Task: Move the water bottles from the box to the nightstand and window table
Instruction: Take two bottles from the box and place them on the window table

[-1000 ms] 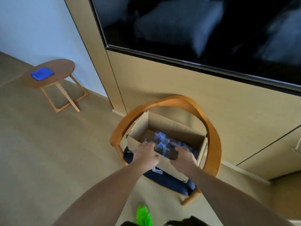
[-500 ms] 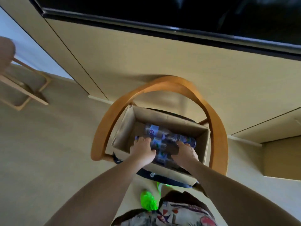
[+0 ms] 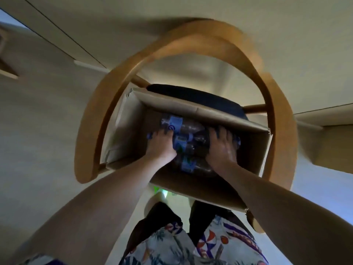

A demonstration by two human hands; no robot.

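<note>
Clear plastic water bottles with blue labels [image 3: 188,139] lie bunched inside the open brown cardboard box [image 3: 254,161]. The left hand [image 3: 160,145] and right hand [image 3: 221,148] clasp the bunch's two ends. The box rests on a curved wooden chair [image 3: 275,96], its walls close around both wrists.

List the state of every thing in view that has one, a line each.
box: open at the top, resting on the chair seat.
bottles: lying on their sides inside the box, bundled together, not yet out.
left hand: down in the box, fingers curled on the bundle's left end.
right hand: down in the box, fingers spread over the bundle's right end.
chair: upright, box on its dark seat.
</note>
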